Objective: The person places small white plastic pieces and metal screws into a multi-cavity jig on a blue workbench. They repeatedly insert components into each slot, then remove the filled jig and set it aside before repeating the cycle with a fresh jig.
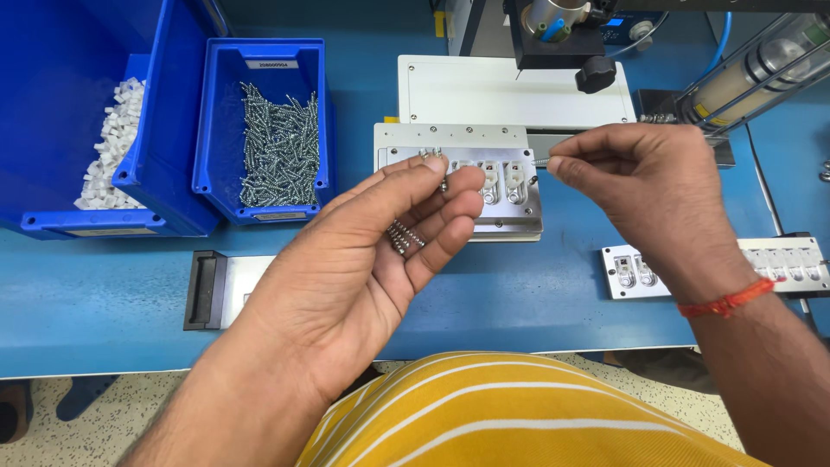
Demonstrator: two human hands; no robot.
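My left hand [380, 238] is cupped in front of me and holds several small silver screws [404, 236] between palm and fingers. My right hand [644, 190] pinches a single screw [540, 162] by thumb and forefinger, its tip pointing left. That tip hovers just above the right end of a grey metal fixture plate [510, 227]. The plate carries small white plastic parts [503, 182] in its pockets. An orange thread band sits on my right wrist.
A blue bin of screws [275, 143] and a larger blue bin of white plastic pieces [112, 143] stand at the left. A second fixture plate [778, 264] lies at the right. A machine with a black knob [595, 75] stands behind, on a white base.
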